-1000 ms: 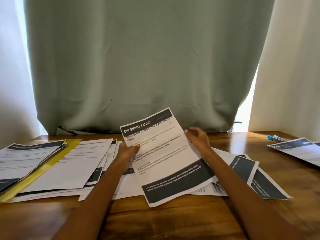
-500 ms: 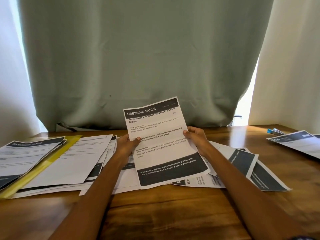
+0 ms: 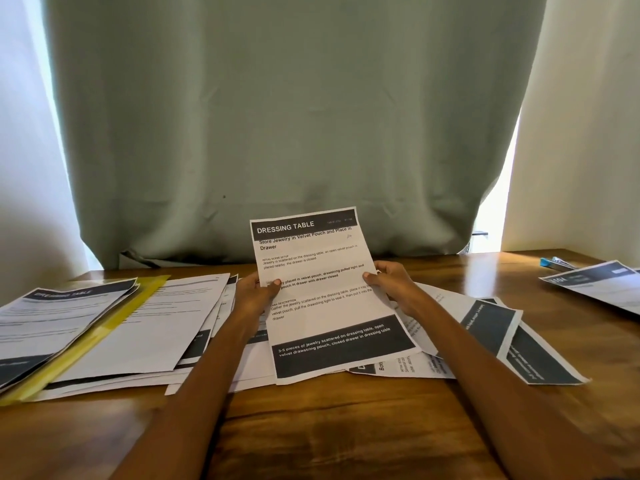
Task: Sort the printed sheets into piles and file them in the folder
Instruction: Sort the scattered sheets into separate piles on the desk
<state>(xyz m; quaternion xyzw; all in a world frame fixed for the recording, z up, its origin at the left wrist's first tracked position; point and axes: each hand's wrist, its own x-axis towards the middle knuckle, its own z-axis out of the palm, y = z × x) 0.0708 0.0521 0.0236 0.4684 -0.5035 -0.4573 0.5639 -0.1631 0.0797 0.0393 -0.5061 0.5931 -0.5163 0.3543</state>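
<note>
I hold a printed sheet (image 3: 322,299) headed "DRESSING TABLE" nearly upright over the table's middle. My left hand (image 3: 254,292) pinches its left edge, thumb on the front. My right hand (image 3: 389,284) pinches its right edge. A yellow folder (image 3: 104,327) lies at the left with a "DRESSING TABLE" pile (image 3: 52,317) on it. A fanned stack of sheets (image 3: 152,323) lies partly under the folder, just left of my left hand. Loose sheets with dark bands (image 3: 502,341) lie scattered under and right of my right forearm.
Another small pile of sheets (image 3: 599,285) lies at the far right edge of the wooden table (image 3: 329,427), with a blue object (image 3: 550,263) behind it. A grey-green curtain (image 3: 294,116) hangs right behind the table's far edge.
The sheet has been raised from a tilted, slanted pose to nearly upright and squared to me. Both hands moved with it; my right hand shifted onto its right edge.
</note>
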